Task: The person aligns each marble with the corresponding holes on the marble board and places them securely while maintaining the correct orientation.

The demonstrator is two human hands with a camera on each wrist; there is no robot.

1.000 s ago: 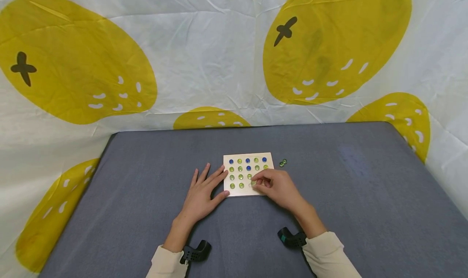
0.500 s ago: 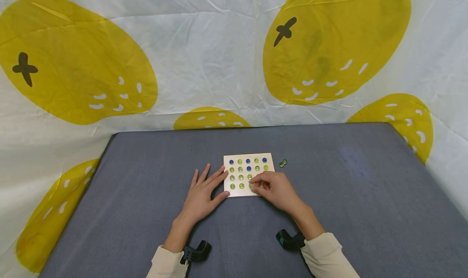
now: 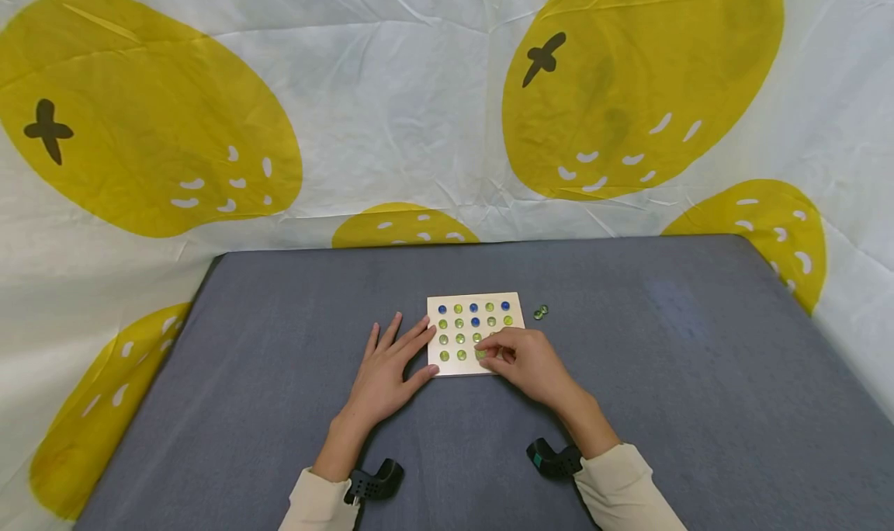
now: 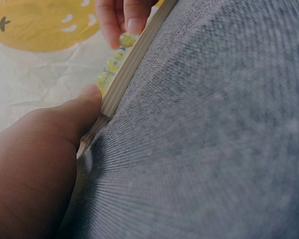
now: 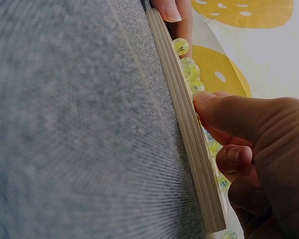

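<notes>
A light wooden board (image 3: 454,366) lies on the table, set with rows of yellow-green glass marbles and a few blue marbles (image 3: 442,310). My left hand (image 3: 382,380), fingers spread and straight, rests against the board's left edge. Its thumb (image 4: 84,109) touches the near corner in the left wrist view. Over the front row, my right hand (image 3: 527,359) pinches a green marble (image 4: 126,40) between thumb and forefinger, right at the board's surface. The right hand hides the board's front right part.
Two loose green marbles (image 3: 541,312) lie on the table just right of the board. Grey cloth (image 3: 663,407) covers the table. Behind it hangs a white sheet (image 3: 398,112) with yellow shapes. A black wrist camera (image 3: 377,480) sits at each cuff.
My right hand has moved slightly left and down, bringing the green marble to the front row. Over the last half second it stays nearly still. The left hand has not moved.
</notes>
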